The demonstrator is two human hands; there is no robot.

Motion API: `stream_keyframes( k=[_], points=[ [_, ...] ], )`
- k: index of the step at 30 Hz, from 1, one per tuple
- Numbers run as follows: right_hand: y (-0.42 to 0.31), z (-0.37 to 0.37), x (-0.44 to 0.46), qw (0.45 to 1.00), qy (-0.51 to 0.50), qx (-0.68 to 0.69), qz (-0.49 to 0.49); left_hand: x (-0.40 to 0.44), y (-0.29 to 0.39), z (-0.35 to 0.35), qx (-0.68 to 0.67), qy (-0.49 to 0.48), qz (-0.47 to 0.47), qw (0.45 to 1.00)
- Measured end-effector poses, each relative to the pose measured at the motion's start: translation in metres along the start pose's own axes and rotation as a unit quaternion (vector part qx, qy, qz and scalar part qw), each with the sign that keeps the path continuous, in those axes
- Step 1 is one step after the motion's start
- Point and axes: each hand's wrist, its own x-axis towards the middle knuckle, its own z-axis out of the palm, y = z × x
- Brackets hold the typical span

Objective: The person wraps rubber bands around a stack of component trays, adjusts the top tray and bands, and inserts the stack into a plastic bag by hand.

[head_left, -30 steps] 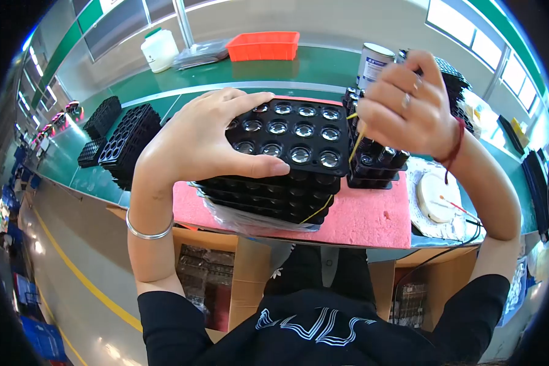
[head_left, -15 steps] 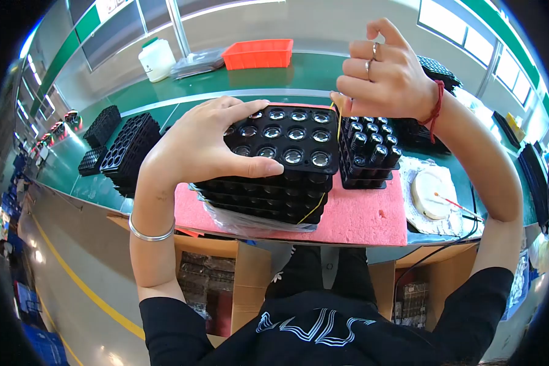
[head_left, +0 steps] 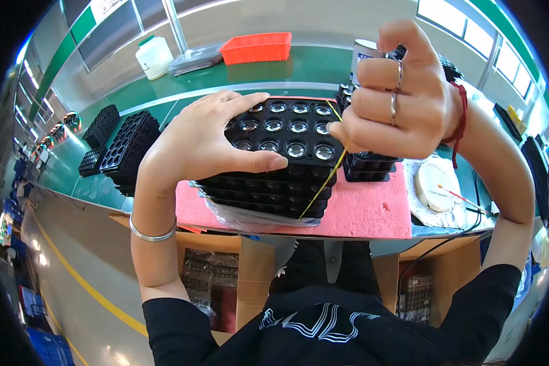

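A stack of black trays point(head_left: 274, 183) with round clear lenses in the top one stands on a pink foam mat point(head_left: 372, 207). Thumb and fingers spread, my left hand point(head_left: 207, 137) rests over the top tray's left side and grips its edges. A thin yellow band point(head_left: 324, 183) runs up the stack's right front corner to my right hand point(head_left: 402, 97), whose fingers are closed on it near the tray's right edge. Clear plastic point(head_left: 244, 215) lies under the stack. Behind my right hand, a smaller black tray point(head_left: 367, 168) is partly hidden.
Black honeycomb trays point(head_left: 128, 146) stand at the left. A red bin point(head_left: 256, 49), a white jug point(head_left: 154, 58) and a can point(head_left: 363, 53) are at the back. On the right, a round white pad point(head_left: 436, 192) sits beside a cable. Open cartons point(head_left: 253, 274) are below the table.
My right hand rose, then came down and nearer, over the smaller tray. The yellow band now stretches in a straight slant across the stack's right corner. My left hand stays on the stack.
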Motion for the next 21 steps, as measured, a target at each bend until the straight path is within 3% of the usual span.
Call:
stream_keyframes(
  k=[6, 10, 13, 15, 18, 19, 21],
  points=[
    [0.015, 0.015, 0.016, 0.999, 0.021, 0.006, 0.037, 0.000, 0.002, -0.001, 0.002, -0.003, 0.004, 1.000],
    [0.029, 0.006, 0.033, 0.975, -0.170, 0.033, 0.138, 0.003, 0.000, -0.002, -0.012, -0.008, 0.026, 1.000],
    [0.033, 0.012, 0.046, 0.955, -0.238, -0.174, 0.041, 0.006, 0.004, -0.004, -0.029, -0.024, 0.025, 0.999],
    [0.032, 0.019, 0.051, 0.924, -0.327, -0.196, 0.036, 0.006, 0.003, -0.003, -0.027, -0.019, 0.027, 0.999],
    [0.057, 0.031, 0.040, 0.919, -0.372, 0.031, 0.124, 0.004, 0.002, -0.001, -0.020, -0.008, 0.025, 0.999],
    [0.062, 0.034, 0.030, 0.966, -0.237, 0.049, 0.092, 0.004, 0.002, -0.001, -0.013, -0.002, 0.022, 1.000],
    [0.072, 0.036, 0.025, 0.992, -0.095, 0.068, 0.057, 0.003, 0.002, -0.001, -0.011, -0.004, 0.023, 1.000]
  ],
)
